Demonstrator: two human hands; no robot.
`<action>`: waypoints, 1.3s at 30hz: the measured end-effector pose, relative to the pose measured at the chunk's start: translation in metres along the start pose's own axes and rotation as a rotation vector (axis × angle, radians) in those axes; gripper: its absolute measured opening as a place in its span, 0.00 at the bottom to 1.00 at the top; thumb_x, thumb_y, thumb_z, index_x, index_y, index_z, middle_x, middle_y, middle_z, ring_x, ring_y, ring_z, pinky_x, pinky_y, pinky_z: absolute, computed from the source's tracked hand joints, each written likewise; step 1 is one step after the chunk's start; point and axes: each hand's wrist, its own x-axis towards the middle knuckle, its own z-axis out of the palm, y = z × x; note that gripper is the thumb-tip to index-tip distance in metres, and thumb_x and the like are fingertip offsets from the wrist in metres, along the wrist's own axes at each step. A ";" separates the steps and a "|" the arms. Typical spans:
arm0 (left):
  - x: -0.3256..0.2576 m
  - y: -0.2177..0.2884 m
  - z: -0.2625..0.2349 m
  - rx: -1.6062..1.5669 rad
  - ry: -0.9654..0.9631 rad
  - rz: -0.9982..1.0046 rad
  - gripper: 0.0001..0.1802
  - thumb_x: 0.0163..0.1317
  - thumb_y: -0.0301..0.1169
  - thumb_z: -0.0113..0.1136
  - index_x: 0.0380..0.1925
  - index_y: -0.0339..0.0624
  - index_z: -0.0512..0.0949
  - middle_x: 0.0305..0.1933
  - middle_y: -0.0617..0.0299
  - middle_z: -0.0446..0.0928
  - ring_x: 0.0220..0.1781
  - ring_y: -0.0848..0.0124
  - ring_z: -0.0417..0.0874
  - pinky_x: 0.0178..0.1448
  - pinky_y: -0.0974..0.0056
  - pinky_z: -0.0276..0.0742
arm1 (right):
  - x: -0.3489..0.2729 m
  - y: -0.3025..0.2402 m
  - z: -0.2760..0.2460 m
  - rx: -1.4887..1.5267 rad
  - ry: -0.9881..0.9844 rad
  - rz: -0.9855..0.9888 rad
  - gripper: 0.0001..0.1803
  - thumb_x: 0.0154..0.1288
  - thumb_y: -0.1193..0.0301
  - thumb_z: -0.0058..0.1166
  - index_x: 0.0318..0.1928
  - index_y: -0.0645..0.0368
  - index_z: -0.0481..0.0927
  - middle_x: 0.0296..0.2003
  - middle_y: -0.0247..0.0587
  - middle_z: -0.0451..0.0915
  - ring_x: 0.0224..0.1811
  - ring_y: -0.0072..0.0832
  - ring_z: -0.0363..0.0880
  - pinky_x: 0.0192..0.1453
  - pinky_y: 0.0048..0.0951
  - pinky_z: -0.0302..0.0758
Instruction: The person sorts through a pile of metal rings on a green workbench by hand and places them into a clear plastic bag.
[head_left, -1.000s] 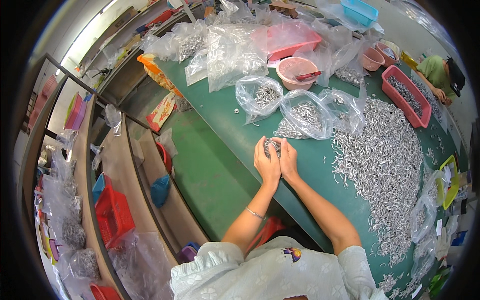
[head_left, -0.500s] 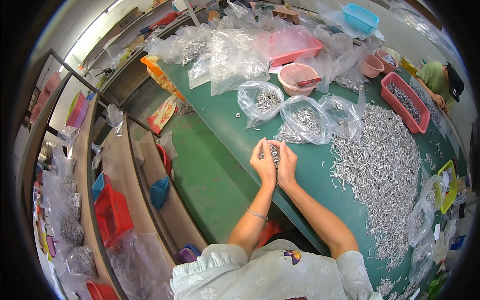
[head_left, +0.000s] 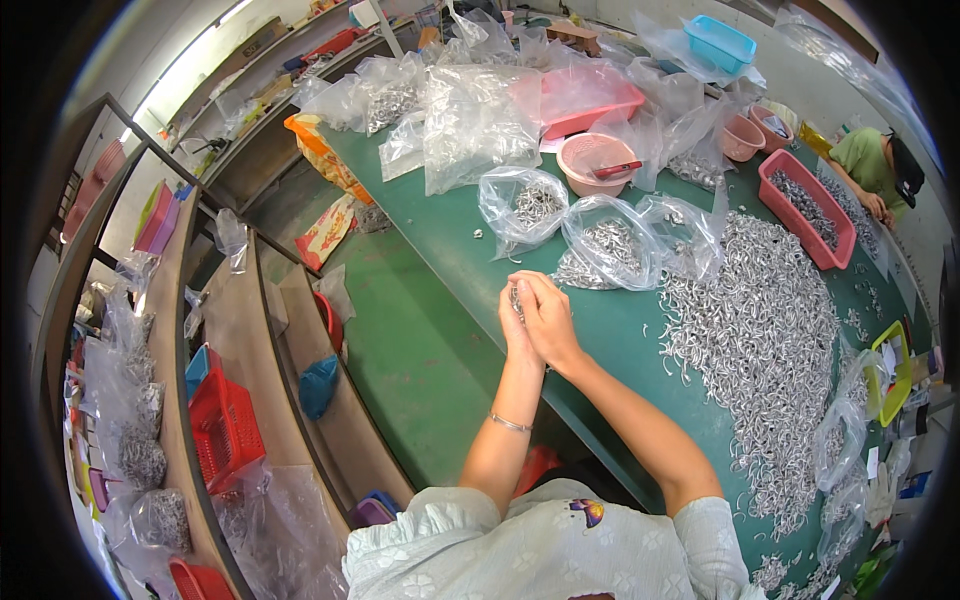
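Observation:
Cupped together near the table's left edge, my left hand (head_left: 514, 333) and my right hand (head_left: 549, 322) are closed around a handful of small curved silver metal pieces (head_left: 517, 300). Only a few of these show between the fingers; my right hand covers the rest. Just beyond my hands lie open clear plastic bags of similar pieces: one bag (head_left: 521, 212) to the left, another bag (head_left: 611, 242) in the middle and a third (head_left: 688, 236) to its right. A large loose pile of the pieces (head_left: 755, 340) spreads over the table to the right.
The green table (head_left: 455, 262) also carries a round pink basket (head_left: 590, 165) with a red-handled tool, a long pink tray (head_left: 835, 255) of pieces and a yellow-green basket (head_left: 893, 385). Shelves with a red basket (head_left: 225, 430) stand left. A co-worker (head_left: 868, 165) is at the far right.
My right hand has turned over and leftward onto my left, closing the cup, so fewer of the metal pieces show. Both hands have shifted slightly left.

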 end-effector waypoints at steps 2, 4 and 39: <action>0.000 -0.005 0.009 0.014 -0.061 0.049 0.14 0.67 0.41 0.47 0.37 0.43 0.76 0.37 0.59 0.78 0.38 0.67 0.80 0.41 0.61 0.77 | 0.001 -0.004 0.001 -0.131 -0.011 -0.171 0.13 0.72 0.72 0.43 0.44 0.67 0.80 0.43 0.51 0.81 0.50 0.38 0.79 0.55 0.34 0.73; 0.000 -0.002 0.013 -0.017 0.032 0.007 0.15 0.67 0.41 0.47 0.38 0.42 0.76 0.38 0.58 0.79 0.38 0.65 0.81 0.42 0.60 0.78 | 0.000 0.002 0.003 -0.080 0.048 -0.190 0.13 0.71 0.73 0.43 0.44 0.68 0.79 0.42 0.50 0.81 0.50 0.43 0.78 0.57 0.37 0.72; 0.154 0.049 0.103 -0.070 0.185 0.051 0.16 0.59 0.42 0.47 0.35 0.45 0.78 0.31 0.58 0.80 0.31 0.61 0.82 0.32 0.58 0.81 | -0.079 0.056 -0.037 0.082 0.341 0.229 0.15 0.77 0.70 0.36 0.56 0.64 0.69 0.44 0.38 0.74 0.47 0.22 0.70 0.59 0.25 0.65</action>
